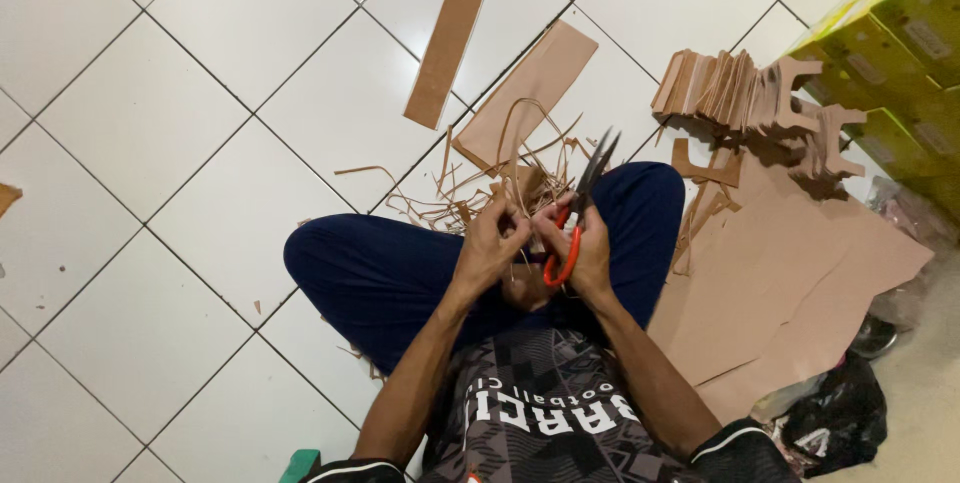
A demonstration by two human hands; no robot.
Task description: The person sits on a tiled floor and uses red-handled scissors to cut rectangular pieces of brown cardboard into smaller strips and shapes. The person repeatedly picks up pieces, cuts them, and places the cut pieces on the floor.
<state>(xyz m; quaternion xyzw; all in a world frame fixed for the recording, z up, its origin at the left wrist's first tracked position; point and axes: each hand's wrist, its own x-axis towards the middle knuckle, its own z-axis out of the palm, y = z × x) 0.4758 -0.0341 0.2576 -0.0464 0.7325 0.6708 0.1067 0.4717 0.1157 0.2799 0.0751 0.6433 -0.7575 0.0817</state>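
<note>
I sit cross-legged on a white tiled floor in dark blue trousers. My right hand (588, 248) grips red-handled scissors (578, 205) whose dark blades point up and away, slightly apart. My left hand (490, 243) pinches a small brown cardboard piece (524, 281) held between both hands over my lap. Thin cardboard trimmings (470, 193) lie tangled just beyond my hands.
Two long cardboard strips (452, 35) (527, 91) lie ahead. A row of cut cardboard shapes (745, 93) stands at the right, above large cardboard sheets (790, 283). Yellow-green boxes (900, 33) fill the upper right corner. A black plastic bag (835, 423) sits at lower right.
</note>
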